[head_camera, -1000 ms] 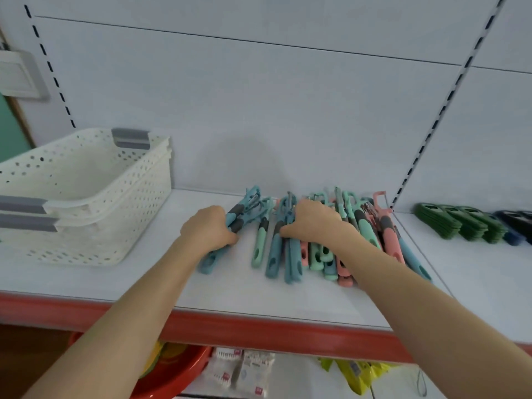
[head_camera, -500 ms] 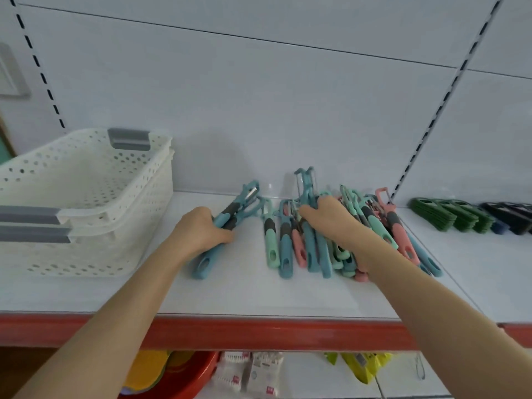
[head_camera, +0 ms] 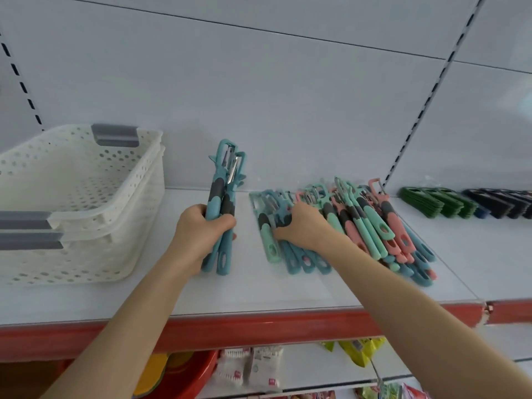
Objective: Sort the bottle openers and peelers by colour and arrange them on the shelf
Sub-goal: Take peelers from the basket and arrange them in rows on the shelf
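My left hand (head_camera: pixel 198 234) is clenched round a bundle of blue peelers (head_camera: pixel 226 180). They are teal with dark grey grip patches, held upright with the blade ends up, just above the white shelf (head_camera: pixel 259 295), between the basket and the pile. The looped handle ends hang below my fist, close to the shelf top; I cannot tell if they touch it.

My right hand (head_camera: pixel 302 228) lies on the left part of the pile of peelers (head_camera: pixel 374 226). Its fingers are bent over the grey-patched handles of a few blue ones lying side by side. Whether they have closed round one I cannot tell, since the hand hides that. A mint peeler (head_camera: pixel 269 243) lies at the left edge of the pile, just past my fingertips. To the right of my wrist, mint, pink and blue peelers are heaped across each other, blade ends toward the back panel.

At the left of the shelf stand white perforated baskets (head_camera: pixel 86 197) with grey handles, one nested in the other. Far right, past the slotted upright, lie rows of green bottle openers (head_camera: pixel 431 201) and, beside them, dark blue bottle openers (head_camera: pixel 501 203).

The shelf has a red front edge (head_camera: pixel 259 326). Below it are a red basin (head_camera: pixel 184 375), white packets (head_camera: pixel 253 370) and yellow packets (head_camera: pixel 362 349).
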`<action>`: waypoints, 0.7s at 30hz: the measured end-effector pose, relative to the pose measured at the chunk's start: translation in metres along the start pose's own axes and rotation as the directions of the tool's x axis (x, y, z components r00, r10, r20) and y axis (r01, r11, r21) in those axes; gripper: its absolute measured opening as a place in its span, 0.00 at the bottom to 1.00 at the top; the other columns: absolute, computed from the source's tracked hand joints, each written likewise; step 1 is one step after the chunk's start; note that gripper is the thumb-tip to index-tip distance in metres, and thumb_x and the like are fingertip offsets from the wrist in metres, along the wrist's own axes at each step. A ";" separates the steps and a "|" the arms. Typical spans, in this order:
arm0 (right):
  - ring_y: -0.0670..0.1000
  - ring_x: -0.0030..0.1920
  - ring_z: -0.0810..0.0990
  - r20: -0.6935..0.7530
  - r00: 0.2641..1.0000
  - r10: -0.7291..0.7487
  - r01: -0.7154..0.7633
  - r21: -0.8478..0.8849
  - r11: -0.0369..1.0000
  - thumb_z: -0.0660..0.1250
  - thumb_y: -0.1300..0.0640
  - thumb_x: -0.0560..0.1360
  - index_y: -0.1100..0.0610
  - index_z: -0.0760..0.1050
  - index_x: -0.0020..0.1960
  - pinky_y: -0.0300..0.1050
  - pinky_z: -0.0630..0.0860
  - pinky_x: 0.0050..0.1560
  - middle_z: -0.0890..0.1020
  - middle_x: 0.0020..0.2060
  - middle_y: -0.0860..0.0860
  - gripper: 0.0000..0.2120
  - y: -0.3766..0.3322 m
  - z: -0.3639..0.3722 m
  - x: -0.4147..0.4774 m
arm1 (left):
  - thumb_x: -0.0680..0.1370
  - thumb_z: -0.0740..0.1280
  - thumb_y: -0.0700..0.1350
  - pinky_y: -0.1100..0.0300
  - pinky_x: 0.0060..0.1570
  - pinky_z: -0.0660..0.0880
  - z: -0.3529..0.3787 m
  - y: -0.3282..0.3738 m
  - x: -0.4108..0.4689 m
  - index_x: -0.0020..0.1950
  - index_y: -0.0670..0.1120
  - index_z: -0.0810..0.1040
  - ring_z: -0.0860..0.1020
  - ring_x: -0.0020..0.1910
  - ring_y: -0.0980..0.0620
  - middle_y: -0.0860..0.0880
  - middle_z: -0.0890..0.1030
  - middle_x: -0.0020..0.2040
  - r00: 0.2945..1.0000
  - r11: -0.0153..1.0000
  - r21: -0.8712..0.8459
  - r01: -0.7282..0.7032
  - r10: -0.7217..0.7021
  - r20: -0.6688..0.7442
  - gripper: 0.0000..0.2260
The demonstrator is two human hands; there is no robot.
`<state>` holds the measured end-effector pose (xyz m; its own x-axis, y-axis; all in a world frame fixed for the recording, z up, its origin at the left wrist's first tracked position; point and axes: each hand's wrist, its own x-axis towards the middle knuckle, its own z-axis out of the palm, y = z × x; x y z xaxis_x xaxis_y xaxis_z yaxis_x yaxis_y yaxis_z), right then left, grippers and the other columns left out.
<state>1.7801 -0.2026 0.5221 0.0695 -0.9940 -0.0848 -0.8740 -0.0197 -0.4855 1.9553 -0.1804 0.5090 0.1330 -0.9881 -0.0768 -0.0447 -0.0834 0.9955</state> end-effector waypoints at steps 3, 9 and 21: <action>0.48 0.27 0.68 -0.060 0.997 0.058 -0.036 0.317 0.948 0.66 0.57 0.73 0.57 0.65 0.31 0.32 0.66 0.25 0.69 0.26 0.50 0.15 0.009 -0.005 -0.010 | 0.73 0.68 0.38 0.55 0.39 0.78 0.009 0.003 -0.005 0.45 0.42 0.75 0.80 0.33 0.52 0.45 0.79 0.37 1.000 1.000 -0.008 -0.017 0.017 0.026 0.03; 0.52 0.36 0.76 -0.011 0.979 0.203 -0.097 0.852 0.515 0.64 0.55 0.75 0.58 0.73 0.42 0.47 0.75 0.43 0.76 0.35 0.54 0.07 0.043 -0.055 -0.039 | 0.74 0.68 0.39 0.54 0.41 0.77 0.054 0.026 -0.023 0.45 0.42 0.75 0.79 0.35 0.51 0.45 0.78 0.37 0.988 0.996 -0.064 -0.065 0.074 0.134 0.03; 0.53 0.34 0.84 -0.156 0.853 0.497 0.016 0.962 0.274 0.58 0.60 0.79 0.63 0.72 0.50 0.44 0.80 0.32 0.84 0.38 0.57 0.07 0.281 -0.180 -0.185 | 0.74 0.67 0.39 0.57 0.32 0.79 0.315 0.040 -0.114 0.45 0.41 0.74 0.79 0.28 0.55 0.44 0.78 0.35 0.856 0.985 -0.166 -0.046 0.125 0.502 0.03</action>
<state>1.4352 -0.0436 0.5580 -0.4507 -0.8748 -0.1779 0.2239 0.0821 -0.9711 1.6270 -0.1119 0.5399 -0.3893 -0.9206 0.0306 0.1147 -0.0155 0.9933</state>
